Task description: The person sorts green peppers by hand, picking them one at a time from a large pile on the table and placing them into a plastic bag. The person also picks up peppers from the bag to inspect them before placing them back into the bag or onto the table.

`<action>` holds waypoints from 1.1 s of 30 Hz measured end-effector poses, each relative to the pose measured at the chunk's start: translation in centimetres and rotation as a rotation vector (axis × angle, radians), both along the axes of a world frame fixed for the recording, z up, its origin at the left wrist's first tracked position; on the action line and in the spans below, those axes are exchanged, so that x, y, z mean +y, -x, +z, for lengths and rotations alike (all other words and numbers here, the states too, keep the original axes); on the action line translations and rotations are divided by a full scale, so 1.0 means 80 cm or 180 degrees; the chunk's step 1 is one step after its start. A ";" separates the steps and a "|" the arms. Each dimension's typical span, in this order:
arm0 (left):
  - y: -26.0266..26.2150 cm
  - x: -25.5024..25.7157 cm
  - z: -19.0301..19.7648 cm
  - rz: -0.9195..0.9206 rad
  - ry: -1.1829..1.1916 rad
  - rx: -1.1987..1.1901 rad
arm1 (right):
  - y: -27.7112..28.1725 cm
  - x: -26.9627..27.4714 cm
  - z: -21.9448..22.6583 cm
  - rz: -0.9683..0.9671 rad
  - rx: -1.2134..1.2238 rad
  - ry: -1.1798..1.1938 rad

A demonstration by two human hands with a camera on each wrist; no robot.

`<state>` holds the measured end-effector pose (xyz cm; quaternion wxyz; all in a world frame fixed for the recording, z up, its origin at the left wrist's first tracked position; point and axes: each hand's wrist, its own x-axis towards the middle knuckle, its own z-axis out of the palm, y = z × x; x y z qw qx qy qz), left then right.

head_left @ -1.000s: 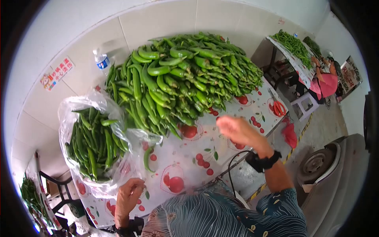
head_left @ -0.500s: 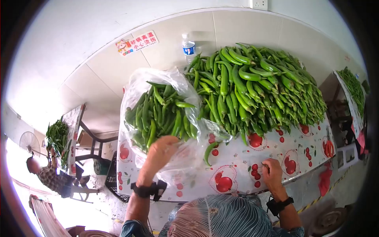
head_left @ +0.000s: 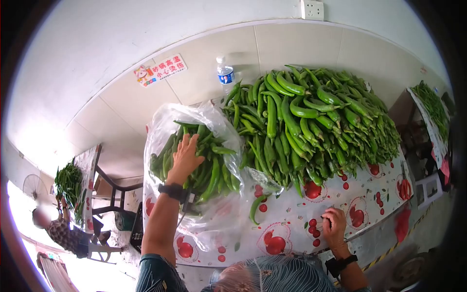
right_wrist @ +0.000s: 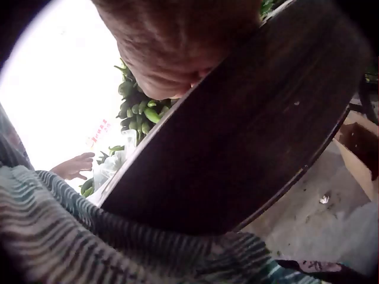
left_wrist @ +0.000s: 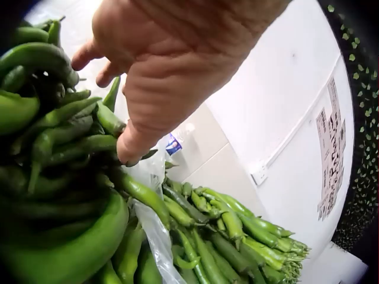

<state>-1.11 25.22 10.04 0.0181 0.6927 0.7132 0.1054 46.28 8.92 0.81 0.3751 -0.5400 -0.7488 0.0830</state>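
Green chili peppers (head_left: 214,177) fill a clear plastic bag (head_left: 160,119) on the left of the table. Over them my left hand (head_left: 185,158) reaches with fingers spread, its fingertips right at the peppers. In the left wrist view this hand (left_wrist: 172,77) has its thumb tip against the peppers and nothing in its grasp. My right hand (head_left: 334,226) rests at the table's front edge, fingers loosely curled and holding nothing. To its left lies a single green chili pepper (head_left: 255,209), just in front of the bag's edge.
A big heap of green chili peppers (head_left: 321,121) covers the back right of the table (head_left: 296,238). Behind it a water bottle (head_left: 225,75) stands by the wall. Several red chili peppers (head_left: 404,189) lie at the right end. At left, a person (head_left: 63,228) works at another table.
The head view has swung left. My right hand has come down from above the table to its front edge. My left hand has moved from the bag's front side forward over the peppers inside.
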 end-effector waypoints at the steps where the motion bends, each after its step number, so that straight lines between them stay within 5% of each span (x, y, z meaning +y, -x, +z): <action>1: 0.003 0.013 -0.003 0.0065 0.0203 -0.0064 | 0.001 0.001 0.001 -0.0009 0.0020 -0.0019; 3: 0.005 0.036 -0.004 0.0202 0.0618 -0.0184 | 0.001 0.002 0.001 -0.0035 0.0041 -0.0015; 11: 0.016 0.049 -0.040 0.0103 -0.0155 -0.0162 | 0.002 0.002 0.007 -0.0129 0.0155 0.0087; 18: 0.037 -0.016 0.023 -0.0318 -0.1346 -0.1350 | 0.002 0.003 0.007 -0.0149 0.0142 0.0040; 22: 0.000 -0.074 0.074 -0.0191 -0.1772 -0.3076 | 0.007 0.003 0.007 -0.0154 0.0191 -0.0033; 26: -0.041 -0.131 0.111 -0.0324 -0.1269 -0.4884 | 0.004 0.003 0.003 -0.0054 0.0221 -0.0079; 30: -0.101 -0.172 0.112 -0.0552 -0.0484 -0.5509 | 0.000 0.000 -0.008 -0.0154 0.0406 0.0128; 32: -0.117 -0.177 0.088 -0.1108 0.0293 -0.5394 | 0.015 0.000 0.006 -0.0198 0.1275 0.1176; 33: -0.127 -0.177 0.080 -0.1313 0.0729 -0.5219 | 0.032 0.007 0.055 0.0065 0.1668 0.1988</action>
